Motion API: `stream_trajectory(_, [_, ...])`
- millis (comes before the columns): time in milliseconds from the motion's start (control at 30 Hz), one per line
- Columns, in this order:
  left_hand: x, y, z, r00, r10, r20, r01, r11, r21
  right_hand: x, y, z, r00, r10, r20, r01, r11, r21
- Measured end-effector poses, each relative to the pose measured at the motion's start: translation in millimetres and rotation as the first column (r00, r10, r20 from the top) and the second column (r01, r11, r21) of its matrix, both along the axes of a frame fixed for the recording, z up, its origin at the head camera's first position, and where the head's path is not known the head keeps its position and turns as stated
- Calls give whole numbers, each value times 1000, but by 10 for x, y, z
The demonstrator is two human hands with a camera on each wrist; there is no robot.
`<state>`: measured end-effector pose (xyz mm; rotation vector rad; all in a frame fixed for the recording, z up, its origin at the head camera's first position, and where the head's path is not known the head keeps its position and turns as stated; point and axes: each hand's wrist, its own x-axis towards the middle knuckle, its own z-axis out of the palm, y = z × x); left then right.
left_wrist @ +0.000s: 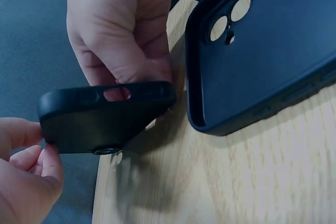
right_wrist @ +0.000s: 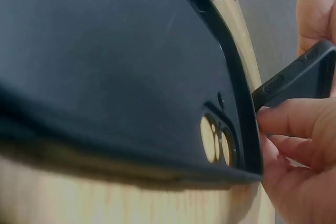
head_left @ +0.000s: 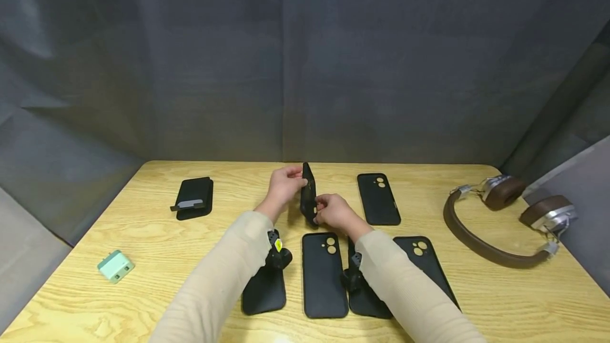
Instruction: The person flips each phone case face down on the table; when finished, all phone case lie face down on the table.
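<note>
Both hands hold one black phone case (head_left: 308, 193) upright on its edge over the middle of the table. My left hand (head_left: 284, 186) pinches its upper far part between thumb and fingers. Lower down, my right hand (head_left: 336, 211) grips the near end with its fingertips. In the left wrist view the end of this phone case (left_wrist: 79, 124) shows a port cutout, with a hand on either side. Another black phone case (head_left: 325, 279) with camera holes lies just in front of the hands. A further phone case (head_left: 379, 200) lies behind and to the right.
More black cases lie under the forearms, one phone case (head_left: 264, 292) at left and another phone case (head_left: 429, 258) at right. Far left are a black folding holder (head_left: 195, 195) and a mint-green plug adapter (head_left: 116, 266). Brown headphones (head_left: 481, 245) lie at the right edge.
</note>
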<state>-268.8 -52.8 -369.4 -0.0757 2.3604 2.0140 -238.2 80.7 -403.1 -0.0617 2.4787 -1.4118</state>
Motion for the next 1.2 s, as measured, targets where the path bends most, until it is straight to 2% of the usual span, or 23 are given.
stream_trajectory(300, [52, 78, 32, 1000, -13, 14, 14, 999, -52, 21, -4, 14, 1000, -12, -13, 13, 1000, 24])
stream_trajectory(433, [66, 111, 27, 1000, -17, 17, 18, 998, -55, 55, 31, 23, 997, -67, 37, 71, 993, -95])
stream_trajectory(533, [74, 127, 14, 1000, -22, 20, 23, 998, -56, 109, 54, 48, 989, -123, 80, 137, 968, -210])
stream_trajectory(767, [87, 126, 8, 999, -22, 25, 24, 998, -62, 245, 61, 153, 981, -181, 72, 195, 920, -341])
stream_trajectory(900, [85, 125, 8, 999, -22, 31, 24, 998, -58, 316, 15, 237, 980, -193, 50, 198, 912, -358])
stream_trajectory(1200, [79, 154, -20, 999, -23, 33, 25, 998, -61, 380, -87, 260, 974, -225, -19, 210, 932, -296])
